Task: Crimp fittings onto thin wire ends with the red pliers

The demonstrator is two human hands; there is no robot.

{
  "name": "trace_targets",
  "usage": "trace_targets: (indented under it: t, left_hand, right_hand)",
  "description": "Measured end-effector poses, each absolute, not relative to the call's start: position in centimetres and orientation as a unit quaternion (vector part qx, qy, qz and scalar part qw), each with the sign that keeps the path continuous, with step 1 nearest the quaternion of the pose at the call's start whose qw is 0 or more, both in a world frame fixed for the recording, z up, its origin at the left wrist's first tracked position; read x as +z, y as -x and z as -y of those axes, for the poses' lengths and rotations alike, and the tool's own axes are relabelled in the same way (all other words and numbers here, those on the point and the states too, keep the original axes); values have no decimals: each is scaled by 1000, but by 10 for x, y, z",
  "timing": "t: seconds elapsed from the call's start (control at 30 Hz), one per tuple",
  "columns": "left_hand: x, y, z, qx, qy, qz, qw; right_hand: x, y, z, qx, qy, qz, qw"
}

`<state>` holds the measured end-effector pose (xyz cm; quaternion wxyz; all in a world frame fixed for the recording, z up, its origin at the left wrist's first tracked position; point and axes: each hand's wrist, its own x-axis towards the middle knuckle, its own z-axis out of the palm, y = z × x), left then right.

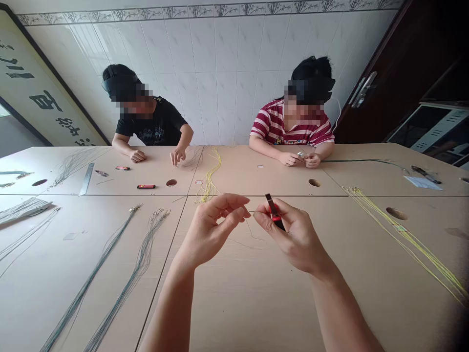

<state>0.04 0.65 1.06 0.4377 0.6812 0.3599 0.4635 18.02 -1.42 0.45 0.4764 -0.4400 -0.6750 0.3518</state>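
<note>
My left hand (pixel 214 225) was loosely curled, thumb near its fingertips, at a thin dark cord (pixel 253 211); I could not tell whether it gripped. My right hand (pixel 293 234), closed around a slim black-and-red tool (pixel 274 212), pinched the cord above the pale wood-toned tabletop (pixel 256 303).

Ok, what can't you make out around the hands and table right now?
All in the head view:
- Whether the left hand touches the thin strand: too fine.
- Part of the red-and-black tool: covered by the right hand.
- Lower ends of the teal bundles: cut off by the bottom edge.
- Print on the small white tag: too small.
</note>
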Motion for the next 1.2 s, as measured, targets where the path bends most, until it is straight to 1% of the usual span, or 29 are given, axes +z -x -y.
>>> trace_targets:
  t: [0.47,0.83,0.93,1.03,1.1,1.2]
  left_hand:
    - [11,-4,-4,449,-694,-356,436]
    - [8,-3,-8,420,-712,-370,424]
    - [8,-1,-10,417,-711,-404,395]
    - [9,1,-13,442,-688,-440,371]
    - [8,2,-14,447,-670,-425,414]
    - [5,-2,-17,412,-652,-349,532]
  right_hand:
    - [3,-179,12,337,440,682,477]
    - [0,-181,8,336,445,692,458]
    - [-1,-181,6,336,446,688,464]
    - [-2,-180,5,333,454,680,470]
    - [-2,-180,4,334,454,676,475]
    - [-2,-182,5,339,448,669,487]
